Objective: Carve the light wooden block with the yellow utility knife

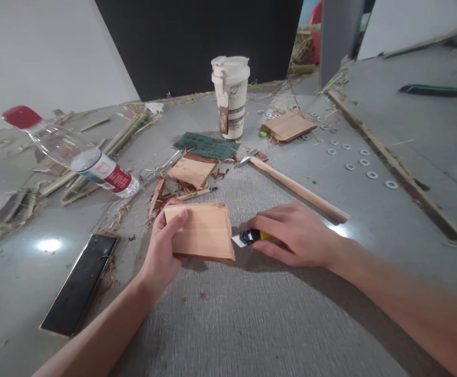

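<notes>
The left hand grips the wooden block, thumb across its face, at twelve o'clock from the person. At the block's three o'clock, the right hand has its fingers wrapped round a utility knife, blade by the edge (touching or not, I can't tell). The job looks partway: the broad face is bare, shavings lie around twelve, and dark bark remains along the six o'clock edge.
</notes>
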Demonstrator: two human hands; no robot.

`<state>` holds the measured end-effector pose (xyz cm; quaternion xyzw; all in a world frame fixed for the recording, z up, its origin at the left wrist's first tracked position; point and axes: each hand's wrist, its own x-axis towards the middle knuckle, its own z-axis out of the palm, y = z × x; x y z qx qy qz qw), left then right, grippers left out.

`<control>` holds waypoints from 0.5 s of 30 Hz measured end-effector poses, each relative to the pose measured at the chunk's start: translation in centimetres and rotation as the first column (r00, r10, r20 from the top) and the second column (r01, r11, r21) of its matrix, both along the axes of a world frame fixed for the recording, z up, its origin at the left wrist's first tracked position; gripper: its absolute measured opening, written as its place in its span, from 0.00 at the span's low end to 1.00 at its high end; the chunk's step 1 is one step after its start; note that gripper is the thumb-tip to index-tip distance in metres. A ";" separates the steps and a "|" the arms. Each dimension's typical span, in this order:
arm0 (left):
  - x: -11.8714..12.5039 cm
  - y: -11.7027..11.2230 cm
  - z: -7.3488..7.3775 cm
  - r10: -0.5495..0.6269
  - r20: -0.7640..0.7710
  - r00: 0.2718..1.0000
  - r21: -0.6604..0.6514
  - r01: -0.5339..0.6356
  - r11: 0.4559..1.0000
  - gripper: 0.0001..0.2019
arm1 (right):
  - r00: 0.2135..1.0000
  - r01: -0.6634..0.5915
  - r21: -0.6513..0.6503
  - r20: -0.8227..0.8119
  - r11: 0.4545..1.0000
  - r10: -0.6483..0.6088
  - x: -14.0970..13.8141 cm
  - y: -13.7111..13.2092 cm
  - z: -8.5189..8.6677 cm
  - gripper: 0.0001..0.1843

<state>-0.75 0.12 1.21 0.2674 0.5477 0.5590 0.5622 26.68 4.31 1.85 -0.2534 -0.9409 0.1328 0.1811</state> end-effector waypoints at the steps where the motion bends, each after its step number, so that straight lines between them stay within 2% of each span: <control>1: 0.0 0.0 0.0 0.003 -0.001 1.000 -0.004 -0.003 1.000 0.23 | 1.000 0.001 -0.001 -0.001 1.000 -0.001 0.0 0.0 0.0 0.26; 15: -0.3 0.0 0.0 -0.006 -0.010 1.000 -0.039 0.006 0.999 0.23 | 1.000 0.011 -0.020 0.013 1.000 -0.011 -0.1 0.1 -0.1 0.27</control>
